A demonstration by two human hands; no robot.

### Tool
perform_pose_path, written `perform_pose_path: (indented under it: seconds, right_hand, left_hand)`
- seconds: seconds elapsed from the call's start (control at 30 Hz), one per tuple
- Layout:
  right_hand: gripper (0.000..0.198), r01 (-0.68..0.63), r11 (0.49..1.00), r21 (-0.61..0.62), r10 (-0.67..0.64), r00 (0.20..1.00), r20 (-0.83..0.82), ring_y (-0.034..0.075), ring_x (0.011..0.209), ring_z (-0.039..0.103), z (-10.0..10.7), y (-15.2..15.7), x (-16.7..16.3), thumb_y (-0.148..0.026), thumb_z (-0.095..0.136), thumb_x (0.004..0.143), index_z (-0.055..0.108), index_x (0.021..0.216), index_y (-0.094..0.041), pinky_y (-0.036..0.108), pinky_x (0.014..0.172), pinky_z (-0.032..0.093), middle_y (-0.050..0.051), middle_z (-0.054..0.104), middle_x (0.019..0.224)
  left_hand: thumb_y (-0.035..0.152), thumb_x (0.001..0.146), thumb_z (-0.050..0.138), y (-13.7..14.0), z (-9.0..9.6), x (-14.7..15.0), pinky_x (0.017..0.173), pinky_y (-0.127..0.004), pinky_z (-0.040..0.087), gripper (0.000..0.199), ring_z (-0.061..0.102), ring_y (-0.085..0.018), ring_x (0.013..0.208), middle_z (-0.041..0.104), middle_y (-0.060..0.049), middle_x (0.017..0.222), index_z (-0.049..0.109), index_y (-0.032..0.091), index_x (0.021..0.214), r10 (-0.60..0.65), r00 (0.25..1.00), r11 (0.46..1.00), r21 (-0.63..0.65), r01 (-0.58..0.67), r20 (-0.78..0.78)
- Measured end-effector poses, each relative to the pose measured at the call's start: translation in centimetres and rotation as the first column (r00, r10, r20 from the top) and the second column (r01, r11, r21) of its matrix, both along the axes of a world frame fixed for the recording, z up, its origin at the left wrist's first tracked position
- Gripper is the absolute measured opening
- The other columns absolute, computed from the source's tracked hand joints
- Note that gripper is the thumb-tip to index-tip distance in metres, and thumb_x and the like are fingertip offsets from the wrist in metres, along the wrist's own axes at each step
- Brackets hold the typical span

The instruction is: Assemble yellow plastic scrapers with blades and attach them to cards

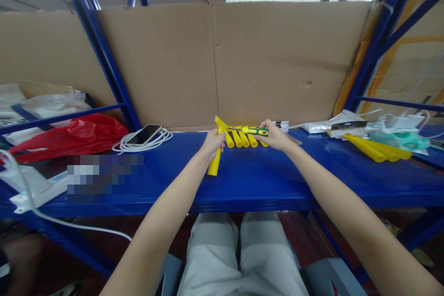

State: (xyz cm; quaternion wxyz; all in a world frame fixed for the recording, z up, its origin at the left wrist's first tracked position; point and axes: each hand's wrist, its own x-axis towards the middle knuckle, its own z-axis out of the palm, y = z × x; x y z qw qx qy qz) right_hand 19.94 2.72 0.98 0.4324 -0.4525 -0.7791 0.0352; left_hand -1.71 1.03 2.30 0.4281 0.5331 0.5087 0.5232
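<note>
My left hand (212,142) is closed around the handle of a yellow plastic tool (215,165), a round tube with a wider head at its top. It is held upright and slightly tilted over the blue table. My right hand (274,135) grips a screwdriver (255,132) with a green and yellow handle. The shaft points left at the head of the yellow tool; whether the tip touches it I cannot tell. Just behind and between my hands, several more yellow tools (244,140) lie side by side, their tube ends facing me.
On the blue table (263,178), more yellow tools (376,148) lie at right beside a white packet (317,127) and a green plastic bag (398,139). At left are a phone (144,134) on a coiled white cable, a red bag (76,134) and a power strip (41,192). Cardboard (166,69) stands behind.
</note>
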Motion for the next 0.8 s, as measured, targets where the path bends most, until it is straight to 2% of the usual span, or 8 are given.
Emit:
perform_pose_path:
  seconds: [0.27, 0.37, 0.5, 0.6, 0.8]
  right_hand:
    - [0.038, 0.026, 0.999, -0.022, -0.027, 0.999, -0.044, 0.017, 0.066, 0.051, 0.44, 0.01, -0.09, -0.056, 0.048, 0.077, 0.047, 0.068, -0.020, 0.027, 0.059, 0.037, 0.003, 0.055, 0.066]
    - [0.035, 0.007, 1.000, -0.011, -0.008, 0.997, -0.071, 0.016, 0.067, 0.050, 0.28, 0.13, -0.04, -0.055, 0.050, 0.077, 0.046, 0.074, -0.020, 0.027, 0.058, 0.037, 0.003, 0.055, 0.071]
    - [0.034, -0.028, 0.999, -0.023, 0.027, 0.999, -0.042, 0.014, 0.065, 0.049, 0.05, -0.01, -0.09, -0.046, 0.062, 0.068, 0.043, 0.082, -0.021, 0.026, 0.057, 0.037, 0.001, 0.054, 0.076]
    - [0.032, 0.002, 1.000, -0.018, -0.002, 0.999, -0.032, 0.014, 0.063, 0.048, 0.09, -0.11, -0.15, -0.041, 0.062, 0.068, 0.041, 0.079, -0.021, 0.026, 0.057, 0.037, -0.001, 0.052, 0.072]
    - [0.030, 0.044, 0.999, -0.016, -0.044, 0.999, -0.013, 0.015, 0.061, 0.048, 0.40, -0.29, -0.12, -0.047, 0.058, 0.071, 0.045, 0.073, -0.020, 0.027, 0.057, 0.035, 0.000, 0.052, 0.066]
  left_hand:
    - [0.005, 0.077, 0.049, -0.04, -0.11, 0.05, 0.035, -0.016, 0.024, 0.018, 0.033, -0.002, 0.030, 0.038, 0.011, 0.046, 0.041, 0.018, 0.069, -0.005, 1.000, 1.000, 0.005, 0.005, -0.013]
    - [0.005, 0.077, 0.048, 0.05, -0.15, -0.03, 0.035, -0.016, 0.024, 0.016, 0.033, -0.003, 0.030, 0.038, 0.011, 0.046, 0.041, 0.018, 0.071, -0.004, 1.000, 1.000, 0.004, 0.004, -0.015]
    - [0.004, 0.078, 0.044, 0.11, -0.10, -0.13, 0.034, -0.017, 0.025, 0.017, 0.034, -0.003, 0.030, 0.038, 0.010, 0.047, 0.040, 0.019, 0.070, 0.003, 1.000, 1.000, 0.008, -0.003, -0.019]
    - [0.003, 0.078, 0.043, 0.05, -0.04, -0.12, 0.033, -0.016, 0.024, 0.019, 0.034, -0.003, 0.029, 0.038, 0.010, 0.046, 0.039, 0.019, 0.068, 0.003, 1.000, 1.000, 0.022, -0.003, -0.027]
    - [0.002, 0.077, 0.044, -0.08, 0.04, -0.02, 0.033, -0.016, 0.024, 0.018, 0.034, -0.003, 0.029, 0.037, 0.010, 0.046, 0.040, 0.018, 0.069, 0.002, 1.000, 1.000, 0.025, -0.002, -0.028]
